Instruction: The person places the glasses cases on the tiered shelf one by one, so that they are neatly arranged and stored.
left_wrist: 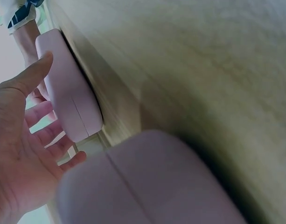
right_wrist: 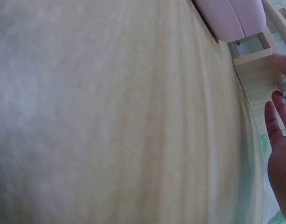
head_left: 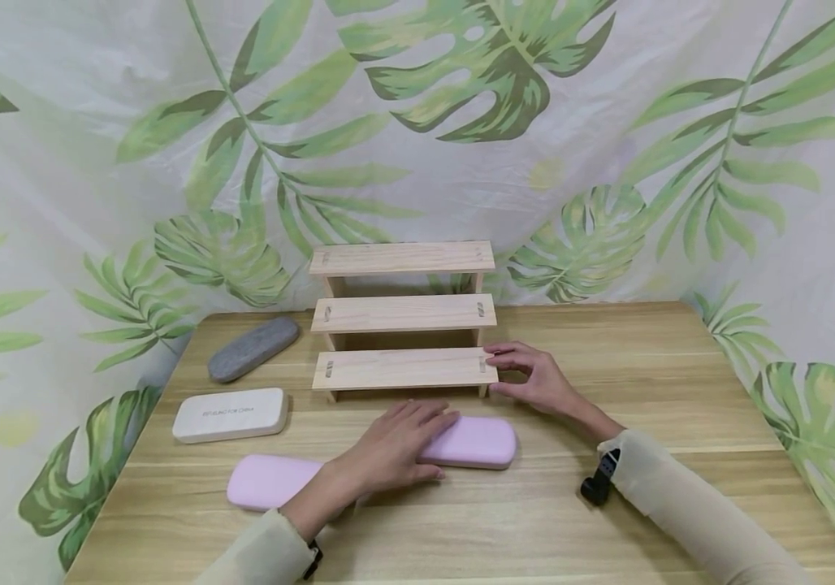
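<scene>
My left hand (head_left: 397, 445) lies over the left end of a pink glasses case (head_left: 478, 443), its fingers fairly straight across the top and the thumb by the near side. In the left wrist view, the thumb overlaps that case's edge and the fingers pass partly behind it. Under my left wrist lies a second pink glasses case (head_left: 270, 479), its right end covered. With my right hand (head_left: 538, 382) I hold the right end of the lowest step of a three-tier wooden stand (head_left: 403, 370). Fingers rest at the board's end, thumb near its front edge.
Left of the stand, a grey felt glasses case (head_left: 253, 349) lies at an angle. A white case (head_left: 231, 414) with small lettering sits nearer. All rest on a wood-grain table (head_left: 607, 520). A leaf-printed cloth (head_left: 578, 106) hangs close behind the stand.
</scene>
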`<action>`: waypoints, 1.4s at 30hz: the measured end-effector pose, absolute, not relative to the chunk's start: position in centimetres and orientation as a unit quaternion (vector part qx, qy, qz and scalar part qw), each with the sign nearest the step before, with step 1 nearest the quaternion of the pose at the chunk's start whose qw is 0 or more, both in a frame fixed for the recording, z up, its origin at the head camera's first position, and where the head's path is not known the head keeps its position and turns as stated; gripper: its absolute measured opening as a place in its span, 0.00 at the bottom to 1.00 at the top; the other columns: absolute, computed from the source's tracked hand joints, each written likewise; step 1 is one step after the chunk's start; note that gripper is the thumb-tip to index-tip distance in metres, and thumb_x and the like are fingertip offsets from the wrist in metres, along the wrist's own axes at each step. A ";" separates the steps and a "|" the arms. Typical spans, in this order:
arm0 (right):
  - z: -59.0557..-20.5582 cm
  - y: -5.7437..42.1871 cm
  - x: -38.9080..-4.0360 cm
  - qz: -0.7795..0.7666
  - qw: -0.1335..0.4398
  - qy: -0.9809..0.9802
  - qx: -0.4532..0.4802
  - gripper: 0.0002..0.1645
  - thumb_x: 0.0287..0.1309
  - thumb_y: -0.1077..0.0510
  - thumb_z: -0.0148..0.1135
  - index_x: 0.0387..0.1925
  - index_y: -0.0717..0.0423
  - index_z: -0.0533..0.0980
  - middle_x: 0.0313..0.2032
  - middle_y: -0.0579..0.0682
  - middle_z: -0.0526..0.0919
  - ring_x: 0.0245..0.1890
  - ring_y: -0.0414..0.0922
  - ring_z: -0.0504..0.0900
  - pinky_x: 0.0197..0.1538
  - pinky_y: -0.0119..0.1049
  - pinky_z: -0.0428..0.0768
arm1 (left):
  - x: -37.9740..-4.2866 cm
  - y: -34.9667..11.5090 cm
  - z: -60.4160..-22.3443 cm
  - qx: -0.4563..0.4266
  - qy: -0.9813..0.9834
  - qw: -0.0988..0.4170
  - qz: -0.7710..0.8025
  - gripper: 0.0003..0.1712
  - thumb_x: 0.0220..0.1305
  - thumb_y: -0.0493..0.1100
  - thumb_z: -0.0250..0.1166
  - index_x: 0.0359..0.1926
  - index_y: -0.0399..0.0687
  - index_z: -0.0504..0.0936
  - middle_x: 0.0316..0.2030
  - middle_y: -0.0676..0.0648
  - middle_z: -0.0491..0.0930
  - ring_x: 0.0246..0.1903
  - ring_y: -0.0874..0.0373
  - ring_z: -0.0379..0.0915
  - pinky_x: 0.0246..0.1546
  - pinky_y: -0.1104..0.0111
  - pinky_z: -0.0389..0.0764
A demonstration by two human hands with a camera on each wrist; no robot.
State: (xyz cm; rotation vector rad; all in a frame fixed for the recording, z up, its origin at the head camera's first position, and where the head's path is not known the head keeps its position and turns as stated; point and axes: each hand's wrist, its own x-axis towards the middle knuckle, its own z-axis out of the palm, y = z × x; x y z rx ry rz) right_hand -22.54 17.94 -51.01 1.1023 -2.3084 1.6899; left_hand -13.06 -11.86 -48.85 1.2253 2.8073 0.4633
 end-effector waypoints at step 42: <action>-51.0 17.9 -22.3 0.549 0.040 -0.762 0.342 0.24 0.49 0.77 0.77 0.51 0.75 0.83 0.59 0.73 0.81 0.60 0.69 0.80 0.64 0.32 0.79 | -13.8 -10.3 -48.1 0.365 0.912 0.057 0.177 0.44 0.54 0.49 0.83 0.71 0.47 0.78 0.61 0.43 0.81 0.54 0.49 0.81 0.51 0.58 0.84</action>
